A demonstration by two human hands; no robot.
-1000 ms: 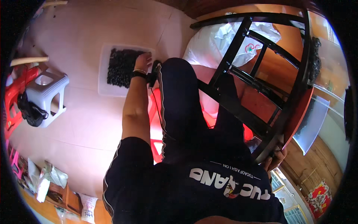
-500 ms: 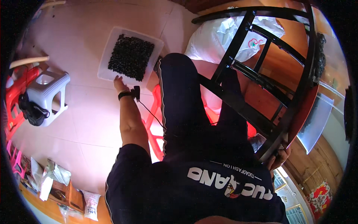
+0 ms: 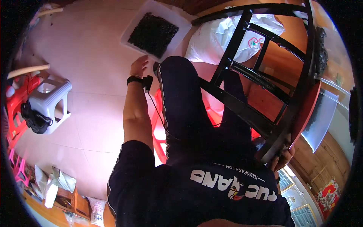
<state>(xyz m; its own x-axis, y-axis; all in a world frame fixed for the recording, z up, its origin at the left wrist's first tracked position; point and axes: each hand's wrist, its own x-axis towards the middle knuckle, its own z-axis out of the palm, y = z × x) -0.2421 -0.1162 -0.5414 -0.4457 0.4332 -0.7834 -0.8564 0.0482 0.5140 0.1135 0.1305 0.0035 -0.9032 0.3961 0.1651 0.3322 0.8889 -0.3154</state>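
Observation:
My left hand (image 3: 139, 66) is stretched out at the near rim of a translucent plastic tub (image 3: 184, 23), fingers apart and holding nothing; whether it touches the rim I cannot tell. Many small black pieces (image 3: 153, 34) lie heaped in the tub. On my right, a black chair-like frame (image 3: 242, 108) with crossbars leans over my right leg, a red panel (image 3: 308, 111) along its right side. My right hand (image 3: 284, 157) grips the frame's near lower corner, its fingers partly hidden behind it. A strapped black device with a cable (image 3: 148, 82) sits at my left wrist.
A big white sack (image 3: 211, 41) lies behind the frame. To the left stand a grey-white stool (image 3: 53, 94) with a black bag (image 3: 36, 119) and red stools (image 3: 14, 117). Another translucent container (image 3: 321, 121) is at the far right. Bags and a wooden box (image 3: 72, 200) lie lower left.
The tub has slid right and farther away and turned a little. My left hand has shifted right and slightly farther away. My right hand keeps its hold; the frame has barely moved.

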